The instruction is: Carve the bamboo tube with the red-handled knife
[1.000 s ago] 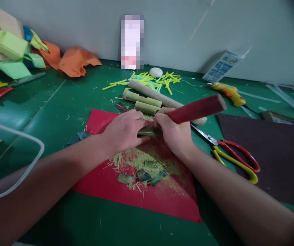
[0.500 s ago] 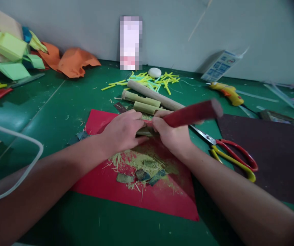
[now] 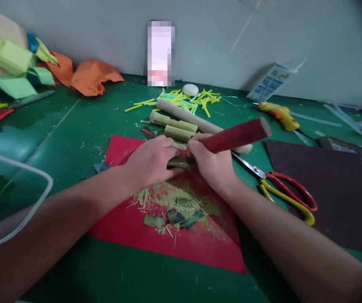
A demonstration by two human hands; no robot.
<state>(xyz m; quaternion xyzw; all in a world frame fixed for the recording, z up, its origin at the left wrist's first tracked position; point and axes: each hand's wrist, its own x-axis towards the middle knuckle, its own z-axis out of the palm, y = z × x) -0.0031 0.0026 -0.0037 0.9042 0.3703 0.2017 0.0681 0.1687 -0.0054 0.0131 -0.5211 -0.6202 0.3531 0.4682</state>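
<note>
Bamboo tube [image 3: 181,163], olive-green, is gripped over a flat red sheet [image 3: 165,249] by the bare left hand [image 3: 151,162], while at the tube's three o'clock the right hand [image 3: 214,166] is wrapped around a thick dark-red cylindrical handle [image 3: 238,135] tilted toward two o'clock, with pale yellow-green shavings [image 3: 181,194] at six.
</note>
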